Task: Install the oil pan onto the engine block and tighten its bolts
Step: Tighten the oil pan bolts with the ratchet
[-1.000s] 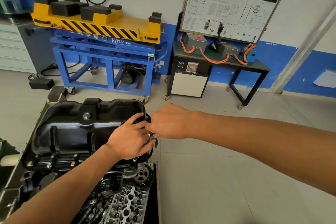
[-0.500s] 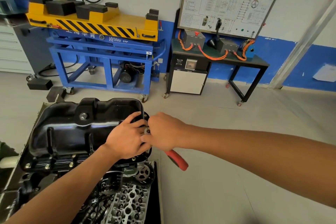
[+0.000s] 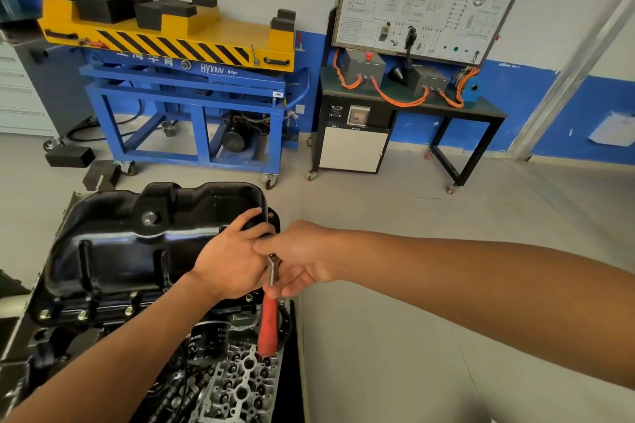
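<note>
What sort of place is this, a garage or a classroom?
Probably an automotive training workshop: a wiring-diagram teaching board, a yellow-and-blue lift cart, and an engine with its black oil pan.

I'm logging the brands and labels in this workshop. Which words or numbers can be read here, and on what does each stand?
"上海华育": upper rail of the blue lift table, slightly blurred.
"HY", followed by letters and digits too blurred to be sure of: same rail, further right.
Training board on the wall: title and diagram labels too small to read.
Oil filter: white print, blurred.
Paper on the blue wall: unreadable.
</note>
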`<action>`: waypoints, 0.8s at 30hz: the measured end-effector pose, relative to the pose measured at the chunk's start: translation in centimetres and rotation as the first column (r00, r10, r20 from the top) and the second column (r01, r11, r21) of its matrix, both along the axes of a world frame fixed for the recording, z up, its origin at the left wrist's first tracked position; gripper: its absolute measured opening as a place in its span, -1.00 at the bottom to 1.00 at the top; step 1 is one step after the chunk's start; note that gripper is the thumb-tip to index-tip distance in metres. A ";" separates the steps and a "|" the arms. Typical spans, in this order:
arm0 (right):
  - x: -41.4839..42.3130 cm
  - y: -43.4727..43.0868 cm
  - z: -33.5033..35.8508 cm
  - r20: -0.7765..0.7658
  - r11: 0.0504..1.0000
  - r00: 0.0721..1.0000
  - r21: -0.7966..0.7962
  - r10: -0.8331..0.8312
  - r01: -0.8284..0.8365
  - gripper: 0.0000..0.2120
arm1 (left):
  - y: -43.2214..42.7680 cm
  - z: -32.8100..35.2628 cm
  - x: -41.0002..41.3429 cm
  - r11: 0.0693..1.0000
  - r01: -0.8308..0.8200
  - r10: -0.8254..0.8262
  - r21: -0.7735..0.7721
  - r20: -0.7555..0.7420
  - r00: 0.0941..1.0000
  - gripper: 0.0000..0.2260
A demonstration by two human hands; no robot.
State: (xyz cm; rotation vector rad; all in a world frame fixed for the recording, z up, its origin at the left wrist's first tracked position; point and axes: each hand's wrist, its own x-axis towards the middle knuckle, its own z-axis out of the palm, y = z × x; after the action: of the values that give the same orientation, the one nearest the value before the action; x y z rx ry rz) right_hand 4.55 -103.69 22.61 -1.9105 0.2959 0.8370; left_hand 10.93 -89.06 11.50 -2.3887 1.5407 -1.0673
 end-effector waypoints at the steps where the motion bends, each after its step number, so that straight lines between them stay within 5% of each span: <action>1: 0.1 -0.1 0.1 0.013 1.000 1.000 -0.014 0.028 -0.028 -0.64 | 0.0 0.0 0.0 1.000 0.010 -0.011 -0.010 -0.005 1.000 -0.62; 6: 0.5 -0.4 1.0 0.129 0.961 0.969 -0.212 0.210 -0.180 -0.75 | -0.1 0.2 -0.3 0.999 0.013 -0.014 -0.047 -0.008 1.000 -0.65; 9: 1.0 -0.2 1.7 0.177 0.843 0.898 -0.454 0.402 -0.288 -0.75 | 0.0 0.6 -0.5 1.000 0.010 -0.010 -0.024 -0.004 1.000 -0.66; 15: 1.8 -0.1 2.6 0.065 0.314 0.511 -0.852 0.857 -0.418 -0.62 | 0.0 0.9 -0.9 0.999 -0.027 0.027 0.020 -0.001 1.000 -0.57; 20: 1.9 -0.3 3.3 0.045 0.134 0.282 -0.942 0.958 -0.306 -0.66 | -0.3 0.7 -0.8 0.999 -0.016 0.018 -0.034 0.042 0.999 -0.48; 24: 1.9 0.0 3.6 -0.059 -0.037 0.091 -0.973 0.994 -0.226 -0.90 | -0.2 0.5 -0.5 0.998 -0.024 0.028 -0.054 0.067 0.997 -0.45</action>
State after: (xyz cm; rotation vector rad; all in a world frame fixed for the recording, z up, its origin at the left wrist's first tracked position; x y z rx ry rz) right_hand 6.45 -103.71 26.19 -3.2901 -1.4569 0.3207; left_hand 10.39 -89.28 11.97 -2.3730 1.4733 -1.1851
